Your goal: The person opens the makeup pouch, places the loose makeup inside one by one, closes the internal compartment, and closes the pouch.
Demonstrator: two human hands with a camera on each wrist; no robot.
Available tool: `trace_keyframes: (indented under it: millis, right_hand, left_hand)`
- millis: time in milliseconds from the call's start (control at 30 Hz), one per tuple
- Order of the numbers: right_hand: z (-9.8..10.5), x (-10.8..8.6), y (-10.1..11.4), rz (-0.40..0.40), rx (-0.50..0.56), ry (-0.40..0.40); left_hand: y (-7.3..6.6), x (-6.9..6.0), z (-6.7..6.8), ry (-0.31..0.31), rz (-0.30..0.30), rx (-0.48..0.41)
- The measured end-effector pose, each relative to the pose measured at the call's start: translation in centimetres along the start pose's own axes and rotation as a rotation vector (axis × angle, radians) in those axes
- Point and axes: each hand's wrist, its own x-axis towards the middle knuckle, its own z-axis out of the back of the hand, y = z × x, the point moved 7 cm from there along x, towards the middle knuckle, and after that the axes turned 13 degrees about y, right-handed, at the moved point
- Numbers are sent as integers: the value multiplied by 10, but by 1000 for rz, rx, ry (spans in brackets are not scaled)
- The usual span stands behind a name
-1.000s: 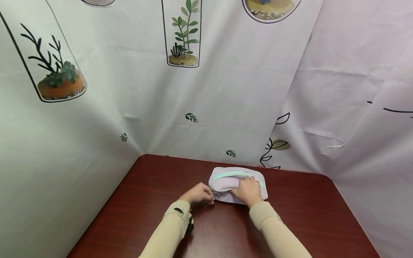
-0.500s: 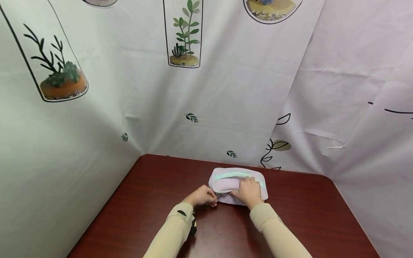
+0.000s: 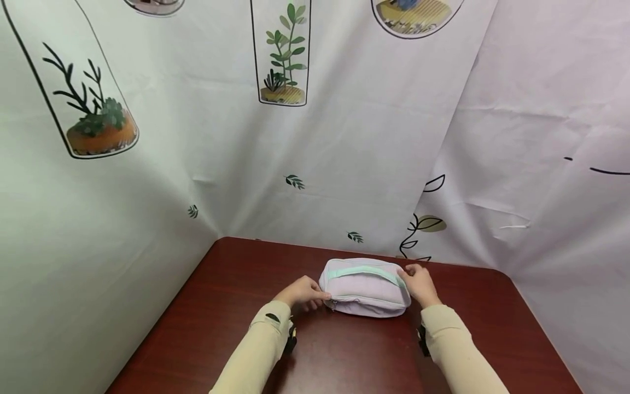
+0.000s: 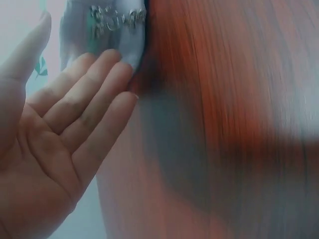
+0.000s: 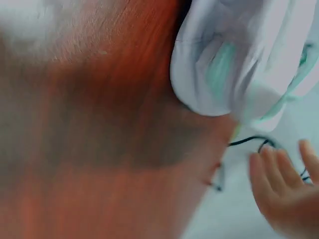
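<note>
A pale lilac zippered pouch (image 3: 361,287) with a mint green strap handle (image 3: 364,270) lies on the table near its back edge. At the pouch's left end is my left hand (image 3: 301,293), its thumb at the corner by the zipper. The left wrist view shows that hand (image 4: 70,119) with fingers extended, and metal zipper pulls (image 4: 117,19) just beyond the fingertips. My right hand (image 3: 419,283) is by the pouch's right end, fingers loosely bent. In the right wrist view the right hand (image 5: 284,189) appears apart from the pouch (image 5: 209,64), fingers spread and blurred.
The dark red wooden table (image 3: 246,350) extends in front of the pouch and to both sides. White fabric printed with plants (image 3: 344,164) hangs behind the table and along both sides.
My right hand has let go of the pouch's front and moved right to its end. The left hand's fingers have straightened from their curl at the zipper. The pouch front now looks flatter.
</note>
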Motion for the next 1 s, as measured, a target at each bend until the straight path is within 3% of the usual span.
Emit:
trace_keyframes:
  millis: [100, 200, 367, 500, 667, 800, 900, 1000]
  right_hand:
    - [-11, 3, -19, -90, 209, 162]
    - [-17, 2, -28, -144, 291, 196]
    - [-16, -3, -34, -186, 322, 166]
    - [-22, -9, -38, -209, 374, 229]
    - [-30, -14, -34, -180, 304, 347]
    - [-39, -20, -28, -171, 195, 515]
    - [-55, -28, -19, -144, 140, 688]
    - [-78, -38, -6, -123, 149, 882]
  left_hand:
    - [0, 3, -7, 14, 18, -99]
    - [2, 6, -12, 23, 43, -212]
    - [10, 10, -7, -32, 72, -359]
    - [15, 13, 5, -117, 73, -454]
    - [11, 15, 16, -225, 37, -570]
    - [1, 20, 18, -267, -40, -629]
    - [-9, 28, 14, -226, -109, -609]
    - [-18, 33, 10, -188, -155, -548]
